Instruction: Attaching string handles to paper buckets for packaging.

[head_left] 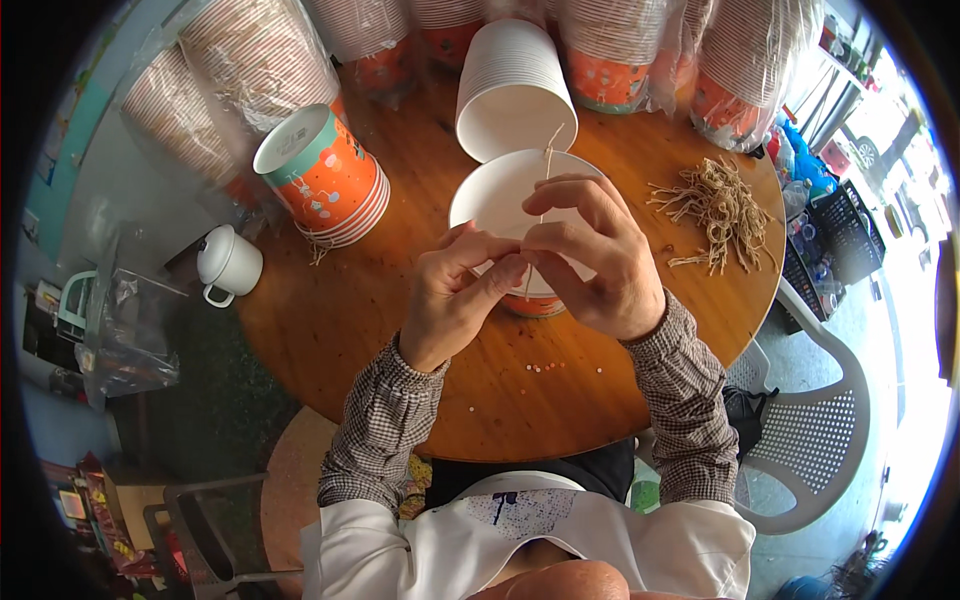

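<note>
A thin piece of beige twine (549,152) runs upright between my hands, its loose top end sticking up above my right fingers. My left hand (462,290) pinches it between thumb and forefinger. Fingertips of my right hand (608,255) meet the left ones at the same spot, closed on the twine as well. Directly below the hands stands a round paper bucket (485,198), white inside, with a bit of its orange outside showing under my fingers. Any knot in the twine is too small to make out.
Nested white paper buckets (512,85) lie on their side behind. An upturned orange stack (335,185) stands left, a heap of cut twine (725,212) right. Plastic-wrapped stacks (615,55) line the far edge. A white enamel mug (232,262) is at left; tiny beads (537,368) lie nearby.
</note>
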Tool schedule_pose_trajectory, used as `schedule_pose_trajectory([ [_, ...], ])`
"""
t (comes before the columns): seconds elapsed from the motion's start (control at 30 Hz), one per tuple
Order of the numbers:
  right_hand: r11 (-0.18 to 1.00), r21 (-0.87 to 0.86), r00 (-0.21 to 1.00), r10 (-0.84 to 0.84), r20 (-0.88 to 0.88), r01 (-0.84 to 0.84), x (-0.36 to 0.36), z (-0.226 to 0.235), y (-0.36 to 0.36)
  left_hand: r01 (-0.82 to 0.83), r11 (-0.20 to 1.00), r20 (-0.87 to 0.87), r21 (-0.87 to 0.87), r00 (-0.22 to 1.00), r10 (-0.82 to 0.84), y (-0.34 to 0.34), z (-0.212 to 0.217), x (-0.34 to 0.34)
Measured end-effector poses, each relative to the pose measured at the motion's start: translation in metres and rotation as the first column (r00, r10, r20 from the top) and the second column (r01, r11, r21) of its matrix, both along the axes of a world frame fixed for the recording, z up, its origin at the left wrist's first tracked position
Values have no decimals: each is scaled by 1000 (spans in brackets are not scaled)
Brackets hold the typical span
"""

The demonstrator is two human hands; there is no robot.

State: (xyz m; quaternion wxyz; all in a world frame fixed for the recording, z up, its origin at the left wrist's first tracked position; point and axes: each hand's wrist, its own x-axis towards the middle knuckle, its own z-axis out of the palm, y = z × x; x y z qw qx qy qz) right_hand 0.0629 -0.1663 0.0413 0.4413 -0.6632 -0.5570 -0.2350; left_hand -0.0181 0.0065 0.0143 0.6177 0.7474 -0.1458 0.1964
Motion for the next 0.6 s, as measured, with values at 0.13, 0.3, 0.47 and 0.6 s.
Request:
schedule_pose_trajectory([
  [0.13,999,-24,983,43,-181,-48,5,-5,2,-23,998,-2,51,1000,23,2,-4,2],
  [0.3,999,35,943,38,-331,-28,3,-18,4,-60,990,-137,-129,990,43,-5,0,-2],
  [0.47,1000,-9,929,-1,-370,-3,2,-19,2,-281,950,140,140,955,262,-3,-11,4],
  [0.6,998,28,951,-45,-306,56,0,-21,3,-286,955,126,79,953,275,-11,-8,4],
])
